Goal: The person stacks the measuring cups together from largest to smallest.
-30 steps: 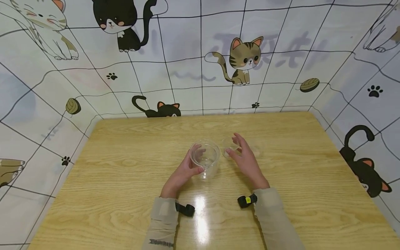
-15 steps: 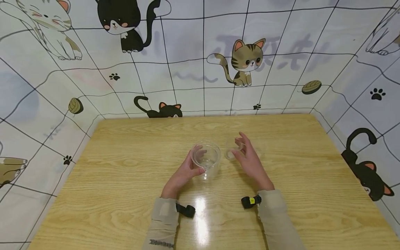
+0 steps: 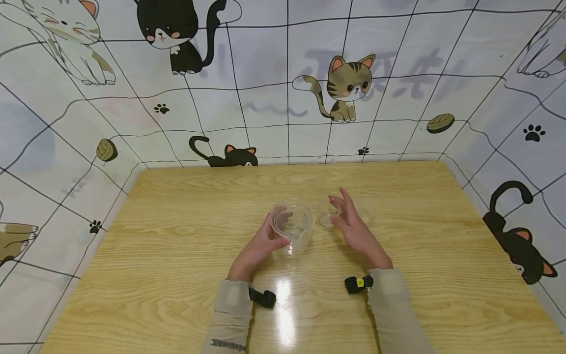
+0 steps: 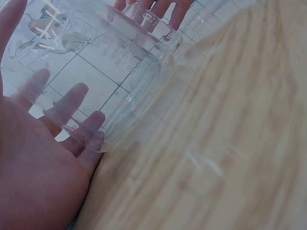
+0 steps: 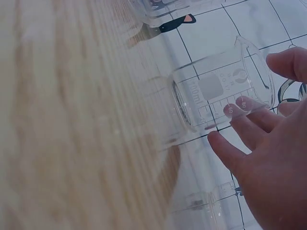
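My left hand (image 3: 258, 243) grips a large clear glass beaker (image 3: 300, 238) from its left side. In the left wrist view its fingers show behind the glass of the beaker (image 4: 115, 62), which bears printed graduation marks. To the right, a smaller clear beaker (image 3: 326, 216) stands upright on the table; the right wrist view shows "100ml" printed on this small beaker (image 5: 211, 88). My right hand (image 3: 353, 228) is at its right side, fingers fairly straight and partly seen through the glass. The thumb is near the rim; whether any finger touches is hard to tell.
A third clear glass vessel (image 5: 211, 208) appears at the bottom of the right wrist view; it is very faint in the head view. The wooden table (image 3: 199, 211) meets a white cat-patterned backdrop (image 3: 265, 108) at the back and sides.
My right hand has shifted slightly right, its thumb now nearer the small beaker's edge. The small beaker moved slightly right at first, then stayed about there. My left hand keeps holding the large beaker.
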